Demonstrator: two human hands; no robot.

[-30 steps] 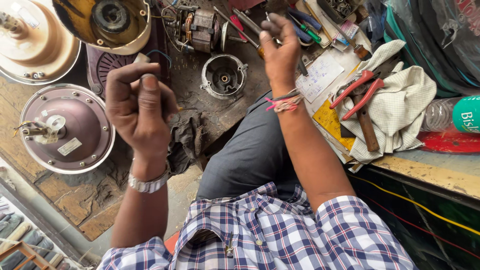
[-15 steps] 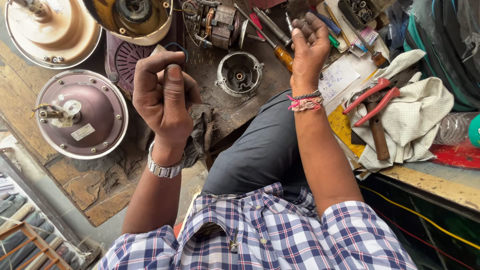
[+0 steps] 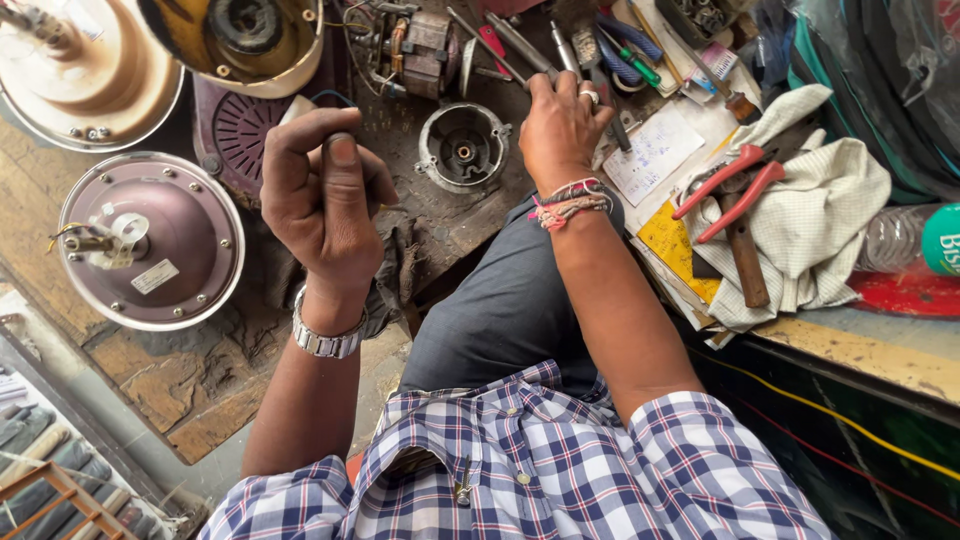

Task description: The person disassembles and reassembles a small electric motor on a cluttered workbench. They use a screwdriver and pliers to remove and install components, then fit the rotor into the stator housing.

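Cluttered, greasy workbench [image 3: 440,215] fills the view, packed with fan parts and tools right out to its edges. Top left, a cream fan cover [image 3: 85,85] and a yellowed motor housing [image 3: 240,45] are both cut off by the frame, and a bottle [image 3: 915,240] at far right runs out of view too. Left hand [image 3: 320,195] is raised over the bench, fingers curled in toward the thumb, nearly closed; whether anything small sits in that pinch is too hard to make out. Below it lies a dark rag [image 3: 395,275], partly hidden by the wrist. Right hand [image 3: 560,125] reaches forward, knuckles up, fingers closed down among a row of screwdrivers [image 3: 520,45]; its fingertips are hidden, so what exactly it grips I can't tell. Just left of that hand sits a round metal bearing cup [image 3: 462,148], free and untouched. A maroon fan motor [image 3: 150,240] rests at far left, well apart from both hands. Red pliers [image 3: 725,190] and a hammer [image 3: 745,250] lie on a cloth [image 3: 830,200] to the right. Bare bench is scarce: only a strip between cup and rag.
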